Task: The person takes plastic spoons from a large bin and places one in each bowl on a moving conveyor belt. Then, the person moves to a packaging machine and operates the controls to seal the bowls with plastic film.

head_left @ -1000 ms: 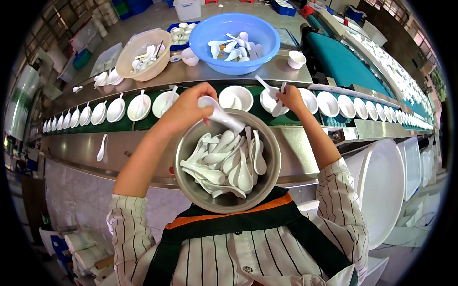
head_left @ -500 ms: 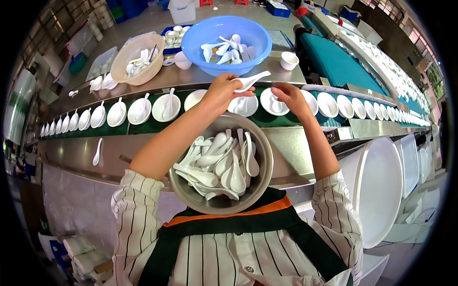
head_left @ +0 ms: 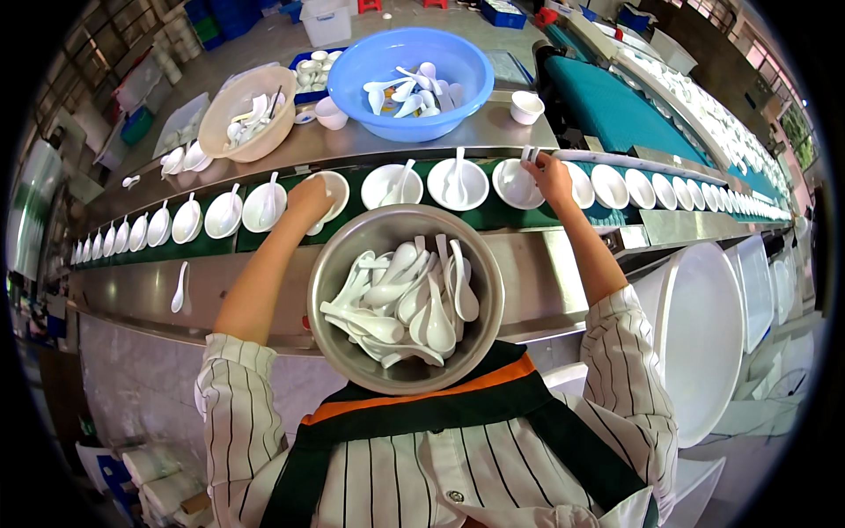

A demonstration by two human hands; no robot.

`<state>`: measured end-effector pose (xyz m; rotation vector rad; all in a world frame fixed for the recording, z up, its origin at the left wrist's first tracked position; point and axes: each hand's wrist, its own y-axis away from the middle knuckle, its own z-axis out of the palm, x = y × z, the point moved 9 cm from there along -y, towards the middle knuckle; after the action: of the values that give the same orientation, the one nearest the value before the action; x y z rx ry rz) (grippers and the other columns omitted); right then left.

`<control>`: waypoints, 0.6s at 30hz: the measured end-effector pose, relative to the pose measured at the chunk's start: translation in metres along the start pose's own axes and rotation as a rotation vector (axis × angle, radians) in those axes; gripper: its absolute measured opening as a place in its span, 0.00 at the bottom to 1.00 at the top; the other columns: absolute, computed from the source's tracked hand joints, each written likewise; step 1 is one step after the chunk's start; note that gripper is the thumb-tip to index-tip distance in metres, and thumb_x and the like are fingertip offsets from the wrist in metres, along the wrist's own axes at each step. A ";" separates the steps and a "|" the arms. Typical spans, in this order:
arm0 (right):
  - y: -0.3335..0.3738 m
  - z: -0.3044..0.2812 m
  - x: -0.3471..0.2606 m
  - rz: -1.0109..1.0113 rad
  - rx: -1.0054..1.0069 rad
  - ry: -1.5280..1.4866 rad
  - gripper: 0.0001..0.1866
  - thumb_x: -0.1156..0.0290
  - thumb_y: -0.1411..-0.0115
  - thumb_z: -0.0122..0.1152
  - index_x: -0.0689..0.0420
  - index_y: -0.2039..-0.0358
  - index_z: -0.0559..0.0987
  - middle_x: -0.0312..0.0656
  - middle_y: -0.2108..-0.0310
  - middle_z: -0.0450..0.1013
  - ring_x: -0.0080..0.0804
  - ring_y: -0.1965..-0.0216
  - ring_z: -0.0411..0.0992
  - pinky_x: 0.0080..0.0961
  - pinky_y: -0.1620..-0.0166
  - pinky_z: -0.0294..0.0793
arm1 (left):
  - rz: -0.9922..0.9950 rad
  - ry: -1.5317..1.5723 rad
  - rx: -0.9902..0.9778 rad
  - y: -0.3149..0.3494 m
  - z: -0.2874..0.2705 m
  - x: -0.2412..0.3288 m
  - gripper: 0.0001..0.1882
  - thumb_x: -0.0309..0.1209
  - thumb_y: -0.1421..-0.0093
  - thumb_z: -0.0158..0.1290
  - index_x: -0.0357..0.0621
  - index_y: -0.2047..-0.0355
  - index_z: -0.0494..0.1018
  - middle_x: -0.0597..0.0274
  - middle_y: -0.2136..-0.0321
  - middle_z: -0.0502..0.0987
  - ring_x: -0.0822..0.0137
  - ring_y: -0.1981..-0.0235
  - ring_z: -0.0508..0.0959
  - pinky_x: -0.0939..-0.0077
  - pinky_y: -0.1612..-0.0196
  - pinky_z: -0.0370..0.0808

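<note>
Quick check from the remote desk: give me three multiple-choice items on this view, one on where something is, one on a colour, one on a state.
1. Where is the metal bowl of white spoons?
A. Against the person's chest, in front of the belt
B. On the floor
C. Inside the blue basin

2. What colour is the big basin behind the belt?
A. Red
B. Blue
C. Black

3. What is the right hand doing?
A. Resting in the metal bowl
B. Hanging at the side
C. Holding a white spoon over a small white bowl on the green belt

Answers: A, it sits between the forearms, below the belt; B, its wall is plainly blue; C, the fingers pinch a spoon handle above that bowl.
</note>
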<state>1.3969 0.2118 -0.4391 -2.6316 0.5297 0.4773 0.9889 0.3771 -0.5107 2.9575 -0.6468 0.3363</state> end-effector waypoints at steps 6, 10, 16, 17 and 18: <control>-0.010 -0.045 0.002 0.099 0.201 0.035 0.16 0.55 0.47 0.52 0.56 0.70 0.75 0.48 0.76 0.73 0.48 0.72 0.71 0.39 0.70 0.67 | -0.072 -0.044 -0.059 -0.006 0.016 -0.059 0.10 0.25 0.57 0.47 0.36 0.72 0.71 0.42 0.69 0.73 0.49 0.64 0.74 0.61 0.60 0.70; -0.002 -0.016 0.039 0.079 -0.060 0.257 0.15 0.58 0.50 0.57 0.57 0.68 0.75 0.48 0.73 0.73 0.46 0.69 0.72 0.37 0.67 0.70 | -0.026 0.175 0.271 -0.022 -0.015 -0.076 0.09 0.23 0.55 0.45 0.34 0.72 0.69 0.41 0.72 0.73 0.46 0.66 0.73 0.57 0.62 0.68; 0.076 -0.031 -0.183 -0.238 -0.520 -0.263 0.09 0.71 0.46 0.52 0.59 0.64 0.72 0.44 0.80 0.73 0.30 0.76 0.74 0.24 0.72 0.71 | 0.066 -0.014 0.609 0.021 -0.055 -0.071 0.13 0.28 0.53 0.50 0.35 0.67 0.67 0.45 0.73 0.73 0.47 0.70 0.73 0.58 0.64 0.68; 0.105 -0.017 -0.205 -0.352 -0.709 -0.032 0.11 0.65 0.46 0.52 0.56 0.64 0.73 0.42 0.82 0.72 0.32 0.80 0.73 0.26 0.75 0.71 | 0.098 0.072 0.526 0.021 -0.061 -0.048 0.13 0.29 0.52 0.50 0.35 0.68 0.67 0.46 0.75 0.73 0.48 0.72 0.73 0.59 0.66 0.69; 0.137 -0.010 -0.233 -0.741 -0.619 0.360 0.16 0.58 0.47 0.52 0.55 0.62 0.72 0.40 0.84 0.71 0.36 0.82 0.72 0.29 0.77 0.70 | 0.120 0.156 0.446 0.023 -0.071 -0.022 0.12 0.31 0.52 0.51 0.35 0.69 0.68 0.47 0.77 0.72 0.50 0.73 0.73 0.61 0.68 0.69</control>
<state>1.1385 0.1590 -0.3810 -3.2278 -0.6073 -0.1001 0.9465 0.3752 -0.4461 3.2593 -0.8252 0.8111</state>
